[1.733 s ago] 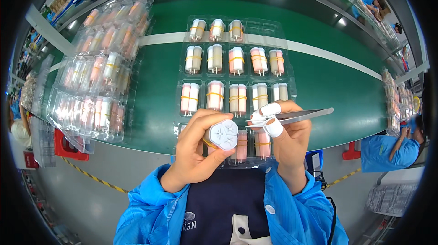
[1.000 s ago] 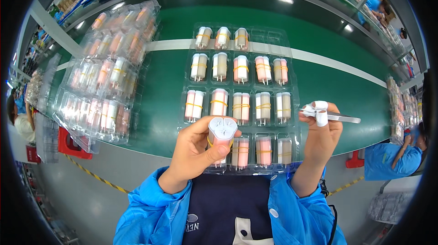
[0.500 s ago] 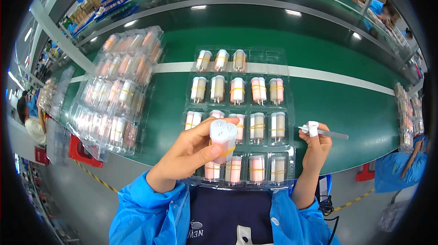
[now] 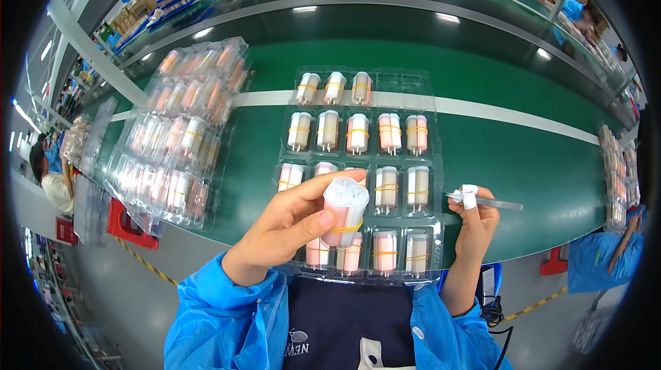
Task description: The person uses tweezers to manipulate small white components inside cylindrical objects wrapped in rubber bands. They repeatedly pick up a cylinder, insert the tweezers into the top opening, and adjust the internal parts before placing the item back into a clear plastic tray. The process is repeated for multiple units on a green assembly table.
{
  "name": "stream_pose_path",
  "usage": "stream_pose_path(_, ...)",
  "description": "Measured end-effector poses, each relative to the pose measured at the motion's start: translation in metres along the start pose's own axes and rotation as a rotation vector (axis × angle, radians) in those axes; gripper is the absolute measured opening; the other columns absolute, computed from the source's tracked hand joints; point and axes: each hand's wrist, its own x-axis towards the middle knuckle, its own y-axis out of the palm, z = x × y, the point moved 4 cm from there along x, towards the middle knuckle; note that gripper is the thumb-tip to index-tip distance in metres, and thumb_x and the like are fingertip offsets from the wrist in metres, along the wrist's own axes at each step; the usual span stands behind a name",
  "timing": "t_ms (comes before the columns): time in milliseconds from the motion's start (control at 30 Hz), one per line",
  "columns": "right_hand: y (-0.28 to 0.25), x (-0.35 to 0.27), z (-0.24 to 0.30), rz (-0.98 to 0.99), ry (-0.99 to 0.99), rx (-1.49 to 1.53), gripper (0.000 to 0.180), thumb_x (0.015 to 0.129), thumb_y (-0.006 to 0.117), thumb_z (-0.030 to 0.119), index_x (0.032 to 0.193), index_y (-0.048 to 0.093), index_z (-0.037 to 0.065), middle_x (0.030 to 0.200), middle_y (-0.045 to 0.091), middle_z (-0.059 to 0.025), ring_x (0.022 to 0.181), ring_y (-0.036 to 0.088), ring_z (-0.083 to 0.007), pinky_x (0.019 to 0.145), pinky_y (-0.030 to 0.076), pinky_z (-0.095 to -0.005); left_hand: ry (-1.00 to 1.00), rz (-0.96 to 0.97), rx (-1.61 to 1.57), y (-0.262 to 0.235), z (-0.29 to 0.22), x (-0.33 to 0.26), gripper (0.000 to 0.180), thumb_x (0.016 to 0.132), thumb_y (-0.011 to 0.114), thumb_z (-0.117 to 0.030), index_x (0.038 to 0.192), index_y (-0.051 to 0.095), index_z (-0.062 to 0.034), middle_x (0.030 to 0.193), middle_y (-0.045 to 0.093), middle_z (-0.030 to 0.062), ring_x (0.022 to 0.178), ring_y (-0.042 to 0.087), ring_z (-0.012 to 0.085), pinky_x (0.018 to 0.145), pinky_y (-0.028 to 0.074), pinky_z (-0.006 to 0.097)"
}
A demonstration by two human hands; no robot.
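My left hand [image 4: 282, 229] grips a bundle of pink and white capped cylinders [image 4: 347, 210] with a yellow rubber band round it. The bundle is tilted, its pale round ends up, above a clear plastic tray [image 4: 412, 82]. To the right of that tray, my right hand [image 4: 476, 229] is closed on metal tweezers [image 4: 506, 204], their tips pointing left. White tape [image 4: 469, 196] wraps one finger of this hand. Similar banded bundles [image 4: 390, 132] fill rows of the tray's pockets, and a few far-right pockets hold none. My left hand hides part of the near rows.
Stacked clear trays of bundles [image 4: 186, 132] stand on the left of the green work surface [image 4: 516, 163]. More filled trays [image 4: 611, 177] lie at the far right. A metal-edged shelf [image 4: 372, 3] runs along the back. A red stool [image 4: 131, 225] stands below left; co-workers are at both sides.
My left hand has turned the bundle, so a white cylinder now shows beside the pink one, and it sits slightly farther right. My right hand still holds the tweezers in nearly the same place.
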Motion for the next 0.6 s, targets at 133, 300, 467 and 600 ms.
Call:
stream_pose_path(133,0.0,0.0,0.0,0.002,0.002,-0.005,0.019,0.088,0.059,0.008,0.102,0.056,-0.004,0.088,0.063,-0.0116,0.075,0.065,-0.0179,0.069,0.054,-0.0287,-0.008,0.042,0.016,-0.001,0.0,-0.003,0.06,0.095,0.048,-0.029,0.139,0.029,0.0063,0.116,0.057,0.0153,0.102,0.056,0.018,0.087,0.045,0.03)
stream_pose_path(300,-0.001,0.0,0.0,-0.019,0.006,0.003,0.018,0.088,0.059,0.008,0.102,0.057,-0.003,0.089,0.063,-0.0111,0.075,0.065,-0.0173,0.069,0.054,-0.0281,0.002,0.027,-0.093,0.005,-0.004,-0.001,0.063,0.095,0.044,-0.034,0.139,0.028,0.0079,0.121,0.053,0.0248,0.1,0.058,0.0256,0.087,0.046,0.035)
stream_pose_path(467,0.001,-0.001,0.001,-0.022,0.019,0.037,0.02,0.085,0.063,0.006,0.1,0.057,-0.005,0.087,0.063,-0.0124,0.074,0.064,-0.0184,0.067,0.054,-0.0283,0.021,0.045,-0.269,0.002,-0.004,-0.002,0.062,0.094,0.044,-0.034,0.137,0.031,0.0087,0.125,0.05,0.0295,0.105,0.057,0.0295,0.09,0.046,0.038)
stream_pose_path(600,0.001,-0.001,0.0,-0.037,0.057,0.045,0.02,0.085,0.063,0.007,0.1,0.057,-0.004,0.085,0.064,-0.0125,0.072,0.065,-0.0184,0.065,0.053,-0.0277,-0.013,-0.026,-0.17,0.004,-0.02,-0.008,0.059,0.093,0.046,-0.033,0.133,0.035,0.0096,0.124,0.05,0.0304,0.11,0.055,0.0322,0.095,0.043,0.041)
